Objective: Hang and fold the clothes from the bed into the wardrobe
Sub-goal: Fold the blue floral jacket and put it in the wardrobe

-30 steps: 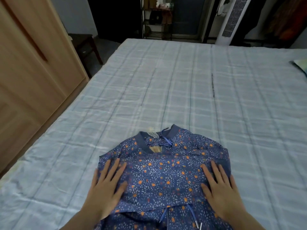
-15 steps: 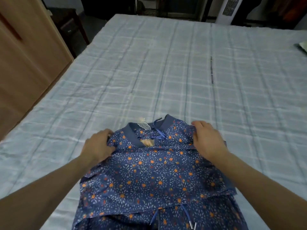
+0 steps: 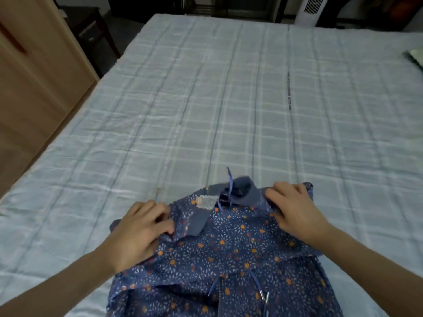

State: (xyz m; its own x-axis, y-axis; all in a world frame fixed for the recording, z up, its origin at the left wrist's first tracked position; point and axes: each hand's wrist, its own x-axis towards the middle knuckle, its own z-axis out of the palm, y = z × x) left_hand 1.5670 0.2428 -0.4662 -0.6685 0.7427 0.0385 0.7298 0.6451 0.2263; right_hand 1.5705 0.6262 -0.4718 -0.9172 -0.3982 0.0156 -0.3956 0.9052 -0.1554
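A blue floral garment (image 3: pixel 229 250) with orange dots lies at the near edge of the bed (image 3: pixel 206 110). Its plain blue collar and a thin ribbon are lifted and folded toward me, with a white label showing. My left hand (image 3: pixel 139 232) grips the garment's left shoulder. The right shoulder beside the collar is gripped by my right hand (image 3: pixel 295 209). Blue drawstrings with metal tips lie on the cloth near the bottom of the view. The wooden wardrobe (image 3: pixel 34 88) stands to the left of the bed.
The bed carries a pale blue checked cover. A dark wooden side table (image 3: pixel 91 33) stands past the wardrobe at the far left. A white tower fan (image 3: pixel 311 10) stands behind the bed. A greenish object (image 3: pixel 415 57) lies at the bed's right edge.
My hands went from lying flat on the garment to gripping its shoulders. The collar end has since lifted off the bed and come toward me.
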